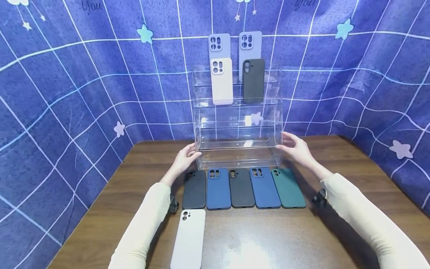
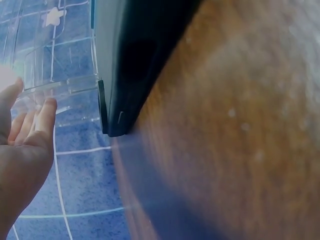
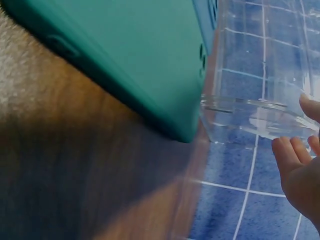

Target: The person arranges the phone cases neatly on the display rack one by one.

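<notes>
A clear tiered display stand (image 1: 237,144) stands at the back of the table. My left hand (image 1: 185,157) holds its left side low down, thumb in front; the left wrist view shows thumb and fingers (image 2: 46,120) at its clear edge. On the opposite side my right hand (image 1: 297,150) grips the stand, the thumb toward the front. Phone cases lean on its upper tiers: a white one (image 1: 222,84) and a black one (image 1: 253,82) before two lavender ones, left (image 1: 224,46) and right (image 1: 256,45).
Before the stand lies a row of cases: black (image 1: 195,192), blue (image 1: 219,192), black (image 1: 242,192), blue (image 1: 266,192) and green (image 1: 289,190). A white case (image 1: 189,239) lies nearer, beside the left sleeve. Blue patterned cloth (image 1: 117,86) hangs behind the wooden table (image 1: 285,239).
</notes>
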A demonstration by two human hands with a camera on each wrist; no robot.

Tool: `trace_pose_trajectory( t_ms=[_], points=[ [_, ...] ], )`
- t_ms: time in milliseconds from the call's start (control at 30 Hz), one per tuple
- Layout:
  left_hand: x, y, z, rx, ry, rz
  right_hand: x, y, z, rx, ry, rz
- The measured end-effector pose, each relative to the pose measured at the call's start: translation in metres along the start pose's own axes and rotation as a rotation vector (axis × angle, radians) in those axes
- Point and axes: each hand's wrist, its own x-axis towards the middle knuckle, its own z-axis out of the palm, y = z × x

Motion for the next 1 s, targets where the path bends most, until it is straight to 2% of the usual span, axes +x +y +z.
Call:
trace_pose_trajectory(
  t_ms=[167, 267, 433, 500, 567, 600, 700, 800, 867, 1000],
  points=[
    [-0.004, 0.001, 0.002, -0.037, -0.029, -0.029, -0.004, 0.013, 0.003, 0.014, -0.061, 0.004],
    [-0.009, 0.009, 0.001, -0.046, -0.057, -0.034, -0.006, 0.018, 0.004, 0.043, -0.092, 0.004],
    [-0.008, 0.009, -0.002, -0.053, -0.091, -0.042, -0.009, 0.023, 0.007, 0.13, -0.132, 0.041],
    [-0.005, 0.004, -0.002, -0.044, -0.086, -0.022, -0.011, 0.024, 0.009, 0.198, -0.136, 0.072],
    [-0.005, 0.0, -0.003, 0.003, -0.064, 0.02, -0.012, 0.024, 0.013, 0.253, -0.133, 0.105],
    [-0.006, -0.001, -0.004, 0.026, -0.035, 0.061, -0.013, 0.025, 0.015, 0.277, -0.13, 0.119],
    [-0.009, -0.004, -0.005, 0.108, 0.029, 0.113, -0.015, 0.025, 0.019, 0.311, -0.123, 0.155],
    [-0.014, -0.002, -0.006, 0.128, 0.063, 0.103, -0.017, 0.024, 0.022, 0.315, -0.116, 0.169],
    [-0.019, -0.001, -0.007, 0.118, 0.049, 0.073, -0.018, 0.023, 0.021, 0.307, -0.112, 0.172],
    [-0.031, 0.004, -0.011, 0.063, 0.016, 0.066, -0.016, 0.023, 0.015, 0.294, -0.102, 0.181]
  ],
)
